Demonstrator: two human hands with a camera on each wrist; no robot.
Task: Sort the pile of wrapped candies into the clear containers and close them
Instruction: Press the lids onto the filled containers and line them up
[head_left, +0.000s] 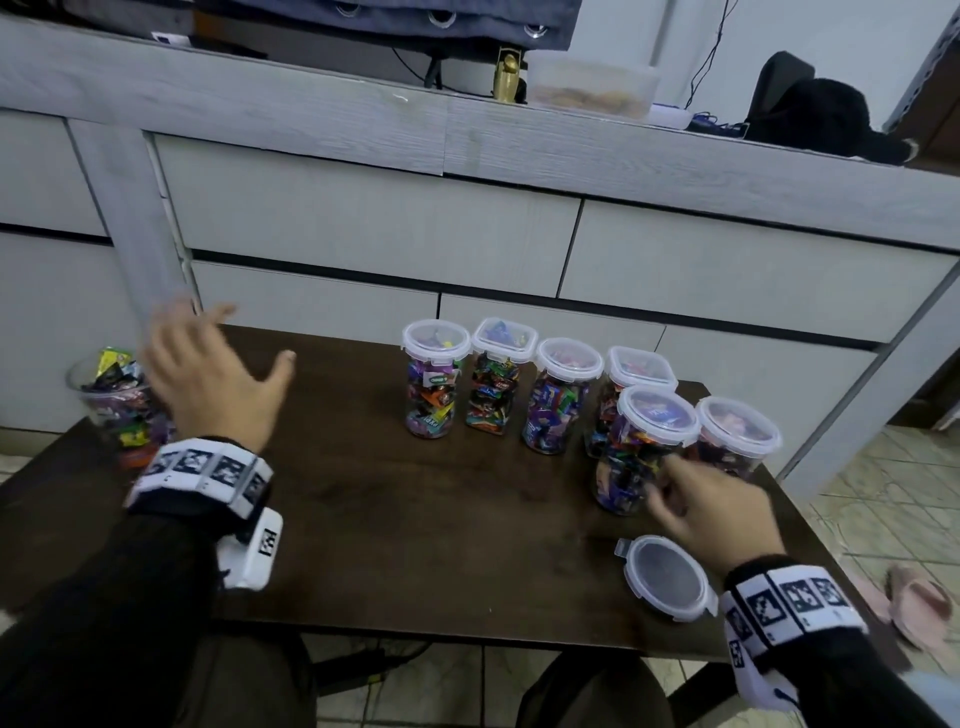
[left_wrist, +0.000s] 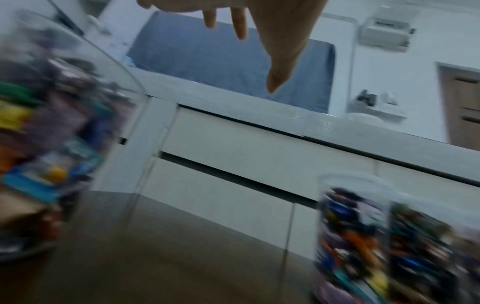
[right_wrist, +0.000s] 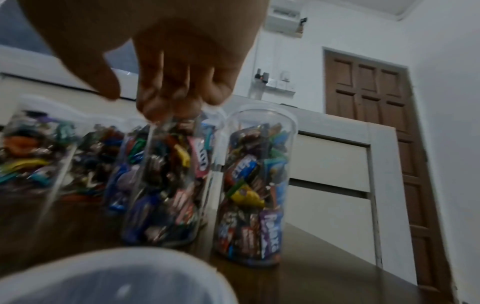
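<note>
Head view, nearest first: the loose lid lies by the right hand, whose curled fingers hold nothing. Farther left, the spread, empty left hand nears the open jar; I'd bring jar to lid, then press evenly.

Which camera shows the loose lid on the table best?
The head view: the loose lid lies whole beside the right wrist. The right wrist view catches only a blurred near edge. The left wrist view misses it.
</note>
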